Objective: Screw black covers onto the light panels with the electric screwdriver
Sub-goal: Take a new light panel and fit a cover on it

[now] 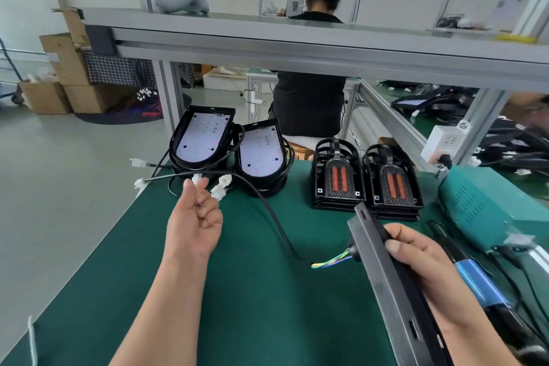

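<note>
My right hand (421, 258) grips a black light panel (386, 276) tilted on edge over the green mat, thumb on its near face. A black cable with coloured wire ends (329, 262) leaves the panel toward the left. The blue electric screwdriver (475, 279) lies just behind that hand; whether the hand also holds it I cannot tell. My left hand (193, 217) is palm up with fingers curled round a few small screws (197, 204). Two stacks of white LED panels (202, 137) stand far left; two stacks of black covers (337, 178) with orange strips stand far right.
A green power box (490, 205) with cables sits at the right edge. White connectors (221, 187) and cables lie by the LED stacks. A metal shelf rail (297, 47) crosses overhead. A white power strip (442, 142) hangs on the frame. A person (309, 98) sits beyond, back turned.
</note>
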A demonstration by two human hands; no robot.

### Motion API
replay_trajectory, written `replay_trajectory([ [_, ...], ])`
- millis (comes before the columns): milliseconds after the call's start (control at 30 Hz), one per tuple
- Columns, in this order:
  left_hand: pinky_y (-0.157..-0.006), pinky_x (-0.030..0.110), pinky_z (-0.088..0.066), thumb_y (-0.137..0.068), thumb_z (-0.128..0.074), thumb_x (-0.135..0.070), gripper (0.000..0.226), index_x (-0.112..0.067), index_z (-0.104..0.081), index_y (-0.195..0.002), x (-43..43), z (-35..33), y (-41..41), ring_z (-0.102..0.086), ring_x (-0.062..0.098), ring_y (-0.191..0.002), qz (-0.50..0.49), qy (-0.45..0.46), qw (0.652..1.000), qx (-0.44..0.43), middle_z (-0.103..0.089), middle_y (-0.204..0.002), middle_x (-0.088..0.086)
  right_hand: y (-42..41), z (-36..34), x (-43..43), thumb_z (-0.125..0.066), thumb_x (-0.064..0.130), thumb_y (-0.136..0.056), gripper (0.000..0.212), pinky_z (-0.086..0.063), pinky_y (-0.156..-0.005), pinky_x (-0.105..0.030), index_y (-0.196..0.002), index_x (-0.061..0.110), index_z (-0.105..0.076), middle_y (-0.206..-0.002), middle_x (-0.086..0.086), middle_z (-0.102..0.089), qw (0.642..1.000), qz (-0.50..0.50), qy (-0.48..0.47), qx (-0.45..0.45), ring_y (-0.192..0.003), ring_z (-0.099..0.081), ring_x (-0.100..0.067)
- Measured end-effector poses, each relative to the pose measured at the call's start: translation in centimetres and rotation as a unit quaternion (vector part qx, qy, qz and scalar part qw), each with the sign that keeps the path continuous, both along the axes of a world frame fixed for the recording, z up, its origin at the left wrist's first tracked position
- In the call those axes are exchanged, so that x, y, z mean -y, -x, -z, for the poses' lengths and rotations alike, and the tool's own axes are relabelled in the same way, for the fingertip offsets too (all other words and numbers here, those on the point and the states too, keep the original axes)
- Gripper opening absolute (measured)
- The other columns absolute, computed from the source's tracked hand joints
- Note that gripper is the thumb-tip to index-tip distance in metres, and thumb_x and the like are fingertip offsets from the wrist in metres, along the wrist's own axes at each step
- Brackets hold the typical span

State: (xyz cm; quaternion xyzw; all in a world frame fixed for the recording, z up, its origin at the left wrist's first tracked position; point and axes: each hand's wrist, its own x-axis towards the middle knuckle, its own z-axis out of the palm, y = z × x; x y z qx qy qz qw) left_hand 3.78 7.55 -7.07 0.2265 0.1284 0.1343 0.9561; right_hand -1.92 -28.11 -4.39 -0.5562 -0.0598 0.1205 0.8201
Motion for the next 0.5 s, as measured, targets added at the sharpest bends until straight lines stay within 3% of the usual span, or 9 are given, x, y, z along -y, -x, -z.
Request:
replay_trajectory([
  [100, -0.040, 0.018, -0.020, -0.110, -0.050, -0.034, 0.035, -0.006, -0.058, -0.129, -0.7, -0.2, -0.4, -0.031, 0.005, -0.051, 0.001, 0.008, 1.000, 0.018, -0.036, -0.070, -0.010, 0.1, 0.4, -0.3, -0.078, 0.005, -0.076, 0.025, -0.057, -0.057, -0.031, -0.098, 0.000, -0.068, -0.084, -0.026, -0.064, 0.999, -0.042, -0.002, -0.011, -0.057, -0.064, -0.024],
  [300, -0.040, 0.019, -0.019, -0.107, -0.054, -0.036, 0.033, -0.013, -0.059, -0.130, -1.0, 0.0, -0.8, -0.029, 0.005, -0.049, 0.006, 0.003, 1.000, 0.016, -0.033, -0.068, -0.011, 0.0, 0.6, -0.2, -0.085, 0.014, -0.077, 0.025, -0.056, -0.059, -0.029, -0.096, 0.005, -0.072, -0.082, -0.020, -0.064, 0.997, -0.071, 0.000, -0.003, -0.061, -0.063, -0.022],
  [500, -0.038, 0.017, -0.017, -0.103, -0.063, -0.042, 0.018, -0.024, -0.059, -0.098, -0.7, -1.0, -0.3, -0.026, 0.006, -0.048, -0.021, -0.056, 0.997, 0.040, -0.028, -0.068, -0.011, -0.2, 1.0, 0.4, -0.078, 0.013, -0.079, 0.023, -0.057, -0.059, -0.030, -0.097, 0.003, -0.070, -0.082, -0.021, -0.064, 0.998, -0.064, -0.016, 0.004, -0.061, -0.064, -0.023],
])
